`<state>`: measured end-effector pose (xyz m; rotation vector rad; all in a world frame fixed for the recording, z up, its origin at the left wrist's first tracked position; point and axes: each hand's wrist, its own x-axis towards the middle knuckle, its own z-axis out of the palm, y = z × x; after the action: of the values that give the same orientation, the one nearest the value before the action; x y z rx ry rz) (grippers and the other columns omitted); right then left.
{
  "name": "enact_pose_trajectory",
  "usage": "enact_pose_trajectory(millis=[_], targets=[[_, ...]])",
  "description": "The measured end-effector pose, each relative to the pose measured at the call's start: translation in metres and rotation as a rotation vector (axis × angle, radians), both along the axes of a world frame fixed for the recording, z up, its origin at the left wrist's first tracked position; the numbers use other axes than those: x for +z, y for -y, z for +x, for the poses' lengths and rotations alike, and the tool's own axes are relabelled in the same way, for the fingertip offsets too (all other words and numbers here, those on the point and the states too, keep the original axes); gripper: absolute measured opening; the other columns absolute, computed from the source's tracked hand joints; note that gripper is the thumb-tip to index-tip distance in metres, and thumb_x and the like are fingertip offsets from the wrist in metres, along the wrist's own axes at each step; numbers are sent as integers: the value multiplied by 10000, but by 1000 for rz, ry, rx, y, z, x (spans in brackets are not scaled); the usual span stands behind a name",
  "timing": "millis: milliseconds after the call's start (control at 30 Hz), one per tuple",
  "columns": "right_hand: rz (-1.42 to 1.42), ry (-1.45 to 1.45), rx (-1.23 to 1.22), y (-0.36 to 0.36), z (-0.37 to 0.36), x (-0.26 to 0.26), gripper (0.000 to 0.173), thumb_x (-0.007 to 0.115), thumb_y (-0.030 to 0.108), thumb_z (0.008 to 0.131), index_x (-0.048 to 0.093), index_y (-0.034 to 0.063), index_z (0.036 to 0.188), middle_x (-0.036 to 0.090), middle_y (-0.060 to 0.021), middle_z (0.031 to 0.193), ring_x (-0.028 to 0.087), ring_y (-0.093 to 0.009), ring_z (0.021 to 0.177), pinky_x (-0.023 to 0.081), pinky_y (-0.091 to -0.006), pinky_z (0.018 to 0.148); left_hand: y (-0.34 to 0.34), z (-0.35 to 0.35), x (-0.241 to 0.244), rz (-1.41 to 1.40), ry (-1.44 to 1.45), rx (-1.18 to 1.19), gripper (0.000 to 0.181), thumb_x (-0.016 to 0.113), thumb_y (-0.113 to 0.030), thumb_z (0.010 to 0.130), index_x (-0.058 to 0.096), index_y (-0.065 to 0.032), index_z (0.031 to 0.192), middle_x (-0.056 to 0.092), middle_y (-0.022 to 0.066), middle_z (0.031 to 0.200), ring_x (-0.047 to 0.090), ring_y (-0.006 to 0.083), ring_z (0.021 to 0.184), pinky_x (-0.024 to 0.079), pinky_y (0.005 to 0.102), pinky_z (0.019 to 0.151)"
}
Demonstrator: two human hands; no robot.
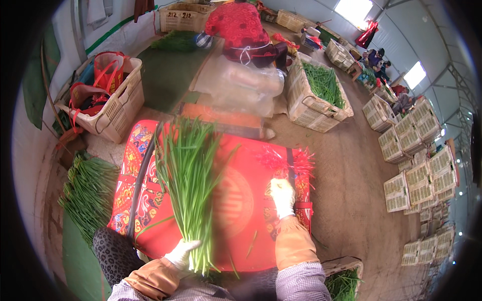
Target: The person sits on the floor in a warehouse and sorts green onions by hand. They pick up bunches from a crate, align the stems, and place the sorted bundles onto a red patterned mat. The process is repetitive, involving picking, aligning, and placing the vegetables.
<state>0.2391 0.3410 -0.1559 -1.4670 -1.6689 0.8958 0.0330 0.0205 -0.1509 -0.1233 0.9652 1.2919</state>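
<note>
My left hand point(184, 253), in a white glove, is closed around the pale stem ends of a bunch of garlic chives point(190, 180). The leaves fan away from me across a red case point(241, 146) with patterned ends and a round emblem. My right hand point(282, 193), also gloved, is over the case's right side with its fingers curled. Just beyond it lies a bundle of red plastic strips point(280, 160). Blur and glare hide whether that hand grips a strip. A few loose leaves point(253, 242) lie on the case near me.
Bundled chives point(88, 192) are piled on the floor at left. A plastic crate point(120, 109) holds red bags; another crate point(316, 109) holds chives. A co-worker in red point(241, 30) bends ahead. Stacked crates point(418, 177) line the right, and a chive-filled container point(359, 269) is near my right elbow.
</note>
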Motion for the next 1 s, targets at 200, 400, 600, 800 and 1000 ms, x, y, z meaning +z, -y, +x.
enact_pose_trajectory(millis=[200, 400, 600, 800, 1000], targets=[[281, 314, -49, -10, 6, -24, 135, 702, 141, 809, 679, 68, 921, 668, -131, 807, 646, -226, 719, 510, -341, 686, -2, 1, 2, 20, 11, 6, 451, 704, -107, 804, 555, -14, 1219, 663, 104, 1048, 651, 222, 930, 525, 374, 834], [352, 200, -93, -18, -18, -1, 175, 663, 127, 819, 666, 64, 982, 666, -168, 946, 644, -301, 883, 507, -386, 790, -1, 0, 2, 19, 2, 19, 447, 688, -85, 814, 544, -13, 1231, 662, 110, 1055, 651, 227, 944, 528, 385, 837], [355, 485, 27, -32, -6, -10, 112, 644, 128, 802, 676, 69, 891, 665, -153, 856, 646, -308, 824, 508, -382, 756, -5, 0, 8, 27, 58, 7, 414, 677, -75, 823, 538, -52, 1212, 664, 96, 994, 665, 240, 856, 564, 404, 755], [27, 198, -90, -39, 19, -41, 163, 717, 206, 773, 656, 82, 858, 655, -92, 802, 651, -275, 736, 525, -372, 684, -9, 1, 13, 47, 74, 18, 396, 680, -83, 826, 535, -72, 1195, 660, 78, 950, 669, 232, 800, 579, 401, 711], [437, 505, 113, -20, -17, 14, 354, 736, 215, 761, 627, 93, 1075, 569, -92, 802, 606, -272, 727, 507, -392, 652, -4, -1, 15, 48, 69, 35, 479, 683, -80, 819, 507, -46, 1263, 640, 107, 1073, 648, 255, 925, 553, 421, 799]])
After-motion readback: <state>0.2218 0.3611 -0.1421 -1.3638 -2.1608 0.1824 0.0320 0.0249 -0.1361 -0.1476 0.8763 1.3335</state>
